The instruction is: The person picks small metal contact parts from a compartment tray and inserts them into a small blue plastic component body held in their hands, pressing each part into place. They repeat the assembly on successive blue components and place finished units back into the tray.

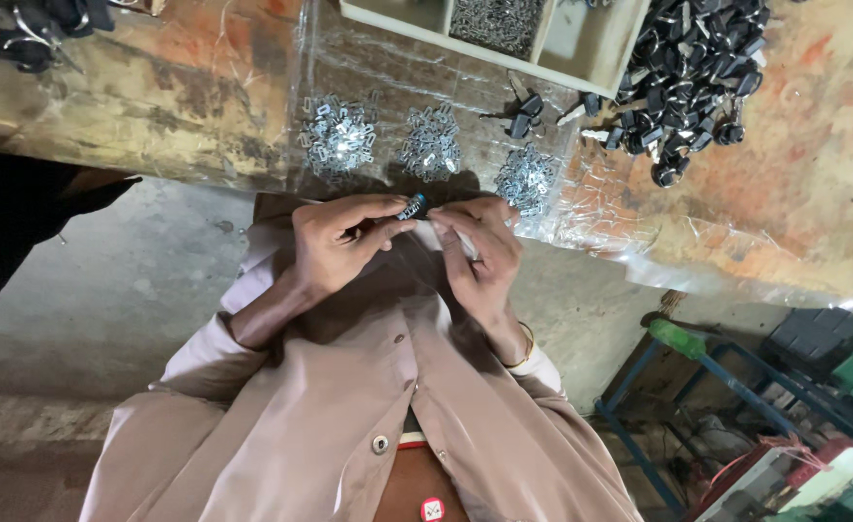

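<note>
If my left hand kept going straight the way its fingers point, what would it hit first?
The left hand points right, so it would likely first meet the right hand's fingers, just past the small dark part pinched between them. Depth is hard to judge.

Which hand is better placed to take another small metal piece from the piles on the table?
Probably the right hand. It is just below the nearest pile of metal pieces and touches the small dark part only with its fingertips. The left hand seems to grip that part.

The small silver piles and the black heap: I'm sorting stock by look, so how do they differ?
The three silver metal piles are small, flat and separate; the black heap is one large mound. The silver pieces look thin and shiny, the black pieces chunkier and dark. Both lie on the clear plastic sheet over the worn workbench.
</note>
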`<action>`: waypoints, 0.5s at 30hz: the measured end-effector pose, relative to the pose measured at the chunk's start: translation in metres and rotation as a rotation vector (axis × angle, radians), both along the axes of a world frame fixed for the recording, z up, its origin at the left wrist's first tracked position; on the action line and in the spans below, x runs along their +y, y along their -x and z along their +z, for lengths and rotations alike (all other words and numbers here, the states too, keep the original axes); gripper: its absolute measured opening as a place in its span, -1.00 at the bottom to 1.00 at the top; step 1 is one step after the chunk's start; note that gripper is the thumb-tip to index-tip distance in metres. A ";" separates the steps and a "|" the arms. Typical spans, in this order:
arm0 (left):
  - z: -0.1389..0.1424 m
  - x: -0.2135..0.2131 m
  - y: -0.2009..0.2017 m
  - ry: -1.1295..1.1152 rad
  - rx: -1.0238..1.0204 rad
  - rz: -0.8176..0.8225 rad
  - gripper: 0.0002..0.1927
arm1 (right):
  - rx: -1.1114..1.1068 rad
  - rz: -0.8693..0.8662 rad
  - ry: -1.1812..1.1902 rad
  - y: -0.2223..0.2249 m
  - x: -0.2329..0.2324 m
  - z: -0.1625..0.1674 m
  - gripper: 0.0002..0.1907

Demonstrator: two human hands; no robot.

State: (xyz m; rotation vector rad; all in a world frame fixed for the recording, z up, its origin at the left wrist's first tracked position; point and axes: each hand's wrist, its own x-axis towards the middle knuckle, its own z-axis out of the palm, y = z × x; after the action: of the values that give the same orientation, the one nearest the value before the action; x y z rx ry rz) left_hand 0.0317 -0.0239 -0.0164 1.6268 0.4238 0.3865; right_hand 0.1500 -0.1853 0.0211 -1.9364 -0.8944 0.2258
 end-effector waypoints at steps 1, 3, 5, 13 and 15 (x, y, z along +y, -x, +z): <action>-0.001 0.000 0.001 -0.010 0.000 -0.001 -0.75 | 0.066 -0.022 -0.026 0.001 0.004 0.000 -0.74; -0.002 0.001 0.002 0.000 0.007 -0.007 -0.73 | 0.197 -0.067 -0.075 0.003 0.009 0.000 -0.67; -0.002 0.000 0.004 -0.015 0.006 -0.014 -0.73 | 0.152 -0.060 -0.040 0.003 0.011 -0.001 -0.63; -0.002 0.006 0.007 -0.330 -0.106 -0.034 -0.73 | -0.123 0.030 0.119 0.005 0.013 0.009 -0.66; -0.002 0.010 0.009 -0.300 -0.081 -0.028 -0.76 | -0.175 0.119 0.191 -0.001 0.016 0.015 -0.68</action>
State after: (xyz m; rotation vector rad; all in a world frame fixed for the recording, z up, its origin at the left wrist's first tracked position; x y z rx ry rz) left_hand 0.0230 -0.0143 -0.0183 1.8981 0.2909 0.5124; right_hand 0.1507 -0.1695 0.0363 -2.1051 -1.1398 0.2207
